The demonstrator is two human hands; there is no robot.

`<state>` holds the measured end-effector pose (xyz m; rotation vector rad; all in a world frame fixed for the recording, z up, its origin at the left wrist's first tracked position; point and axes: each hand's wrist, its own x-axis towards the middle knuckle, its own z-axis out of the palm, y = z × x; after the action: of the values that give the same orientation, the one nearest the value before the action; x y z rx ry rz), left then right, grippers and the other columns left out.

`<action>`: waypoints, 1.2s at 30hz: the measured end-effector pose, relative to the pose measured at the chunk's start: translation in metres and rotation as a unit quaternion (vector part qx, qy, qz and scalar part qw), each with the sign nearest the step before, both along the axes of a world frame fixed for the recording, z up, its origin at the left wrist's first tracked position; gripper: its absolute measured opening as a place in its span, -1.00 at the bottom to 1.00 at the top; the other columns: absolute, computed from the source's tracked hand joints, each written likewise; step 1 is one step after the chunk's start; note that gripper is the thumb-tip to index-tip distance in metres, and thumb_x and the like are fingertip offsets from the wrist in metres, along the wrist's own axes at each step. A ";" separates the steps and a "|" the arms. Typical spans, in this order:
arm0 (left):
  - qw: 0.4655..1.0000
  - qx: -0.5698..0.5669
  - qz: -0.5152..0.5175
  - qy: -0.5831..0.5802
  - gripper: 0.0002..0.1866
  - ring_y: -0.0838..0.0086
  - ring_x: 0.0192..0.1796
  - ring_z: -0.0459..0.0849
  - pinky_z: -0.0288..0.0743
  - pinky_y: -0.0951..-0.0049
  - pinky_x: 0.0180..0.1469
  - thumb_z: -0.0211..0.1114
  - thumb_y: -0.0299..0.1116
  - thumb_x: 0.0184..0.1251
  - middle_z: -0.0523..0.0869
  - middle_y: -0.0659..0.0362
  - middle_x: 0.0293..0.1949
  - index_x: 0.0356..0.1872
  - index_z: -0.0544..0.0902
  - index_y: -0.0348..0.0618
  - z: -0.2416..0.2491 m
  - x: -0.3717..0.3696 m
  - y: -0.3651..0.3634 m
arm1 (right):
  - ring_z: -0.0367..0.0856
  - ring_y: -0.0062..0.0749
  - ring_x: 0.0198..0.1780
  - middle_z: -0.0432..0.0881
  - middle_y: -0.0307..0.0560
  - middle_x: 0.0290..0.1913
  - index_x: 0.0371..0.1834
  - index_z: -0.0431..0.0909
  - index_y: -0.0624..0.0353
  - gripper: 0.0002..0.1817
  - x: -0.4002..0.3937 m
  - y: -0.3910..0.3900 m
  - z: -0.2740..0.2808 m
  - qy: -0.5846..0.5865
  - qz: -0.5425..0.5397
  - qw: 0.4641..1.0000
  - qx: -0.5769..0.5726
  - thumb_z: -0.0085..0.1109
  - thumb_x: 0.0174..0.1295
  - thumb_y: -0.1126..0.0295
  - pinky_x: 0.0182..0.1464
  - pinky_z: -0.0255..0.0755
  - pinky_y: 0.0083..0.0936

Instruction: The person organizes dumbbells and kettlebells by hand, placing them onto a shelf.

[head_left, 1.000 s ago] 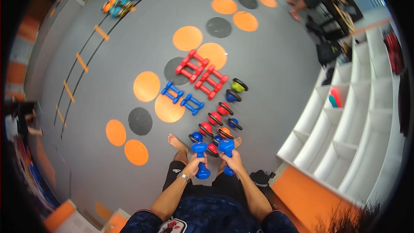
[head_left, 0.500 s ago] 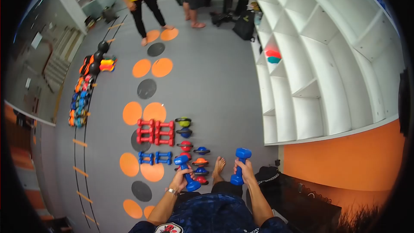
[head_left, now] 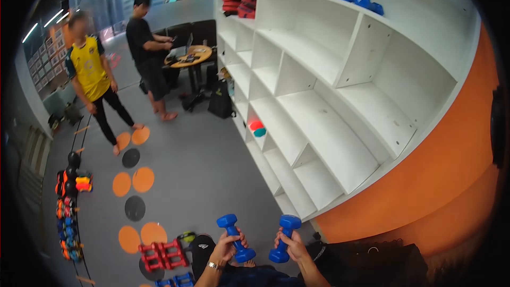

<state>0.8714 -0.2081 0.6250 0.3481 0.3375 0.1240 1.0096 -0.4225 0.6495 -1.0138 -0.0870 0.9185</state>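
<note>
My left hand is closed around the handle of a blue dumbbell, which tilts with its upper end to the left. A second blue dumbbell is gripped in my right hand, leaning the other way. Both are held up in front of my body, apart from each other. Below and left of my left hand, red dumbbells lie in rows on the floor. Smaller blue dumbbells are partly cut off at the bottom edge. A green kettlebell sits beside the red ones.
A tall white shelving unit fills the right side, with several blue dumbbells on an upper shelf. Two people stand at the back left, near a round table. A backpack rests by the shelves. More weights line the left.
My view has swung up and to the right, bringing the upper shelves into sight. Both hands still hold the dumbbells, which are now closer together and more in front of me.
</note>
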 end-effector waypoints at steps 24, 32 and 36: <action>0.835 0.267 -0.275 -0.394 -0.43 0.24 0.03 0.59 0.45 0.06 0.15 0.31 -0.51 0.31 0.54 0.02 -0.09 0.27 0.25 -0.17 0.260 0.312 0.200 | 0.54 -0.37 -0.12 0.50 -0.09 -0.07 0.26 0.26 0.21 -0.58 0.117 0.124 0.204 -0.518 -0.290 0.797 -0.116 0.08 0.40 0.36 0.00 0.45 -0.36; 0.699 0.285 -0.187 -0.628 -0.35 0.23 -0.02 0.57 0.44 0.03 0.11 0.35 -0.41 0.31 0.48 0.07 -0.12 0.34 0.21 -0.03 0.386 0.399 0.173 | 0.58 -0.29 -0.30 0.49 -0.11 -0.28 0.02 0.32 0.12 -0.43 0.161 0.125 0.380 -0.665 -0.379 0.643 -0.026 0.42 0.15 0.06 -0.18 0.51 -0.20; 0.638 0.252 -0.126 -0.717 -0.42 0.35 0.09 0.53 0.40 0.19 0.22 0.18 -0.68 0.32 0.46 0.07 0.00 0.32 0.20 -0.17 0.451 0.437 0.151 | 0.61 -0.29 -0.25 0.53 -0.06 -0.27 0.07 0.39 0.20 -0.50 0.185 0.113 0.433 -0.774 -0.373 0.512 0.022 0.42 0.19 0.25 -0.12 0.54 -0.22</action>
<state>1.3080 -0.0570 1.0757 0.7360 -1.3918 0.1838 1.1950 -0.3094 1.0824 -1.3487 -1.0835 -1.0360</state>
